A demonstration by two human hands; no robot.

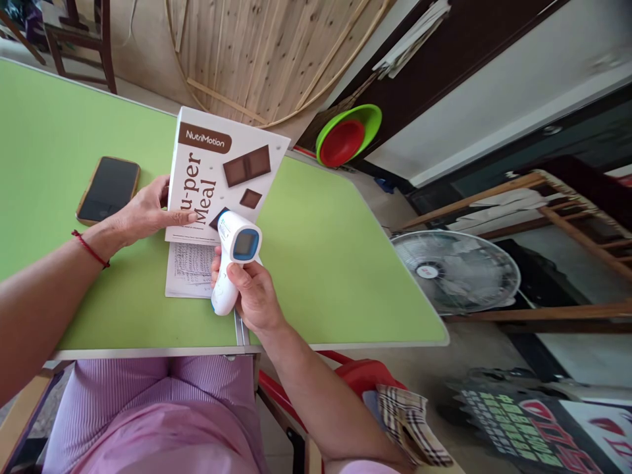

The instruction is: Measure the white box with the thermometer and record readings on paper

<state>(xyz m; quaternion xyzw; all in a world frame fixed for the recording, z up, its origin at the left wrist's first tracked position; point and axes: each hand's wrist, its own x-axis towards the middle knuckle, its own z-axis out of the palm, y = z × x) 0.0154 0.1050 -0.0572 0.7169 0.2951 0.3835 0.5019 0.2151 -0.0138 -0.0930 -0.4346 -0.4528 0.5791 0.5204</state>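
Note:
My left hand [153,210] grips the left side of a white NutriMotion meal box [232,151], thumb across its front and the other fingers behind it. The box shows brown chocolate pieces and stands upright over the green table. In my right hand [254,293] is a white and blue infrared thermometer [232,260], its small grey screen facing me. The thermometer is just in front of the box's lower right part; whether they touch I cannot tell. Beneath the box lies a sheet of paper [190,270] with handwriting, partly hidden.
A smartphone [111,189] in a brown case lies on the green table [326,283], left of the box. Beyond the right edge stand a fan [457,271] and a wooden rack [582,230]. Green and red basins [348,138] sit behind. A red stool [363,374] is below my right arm.

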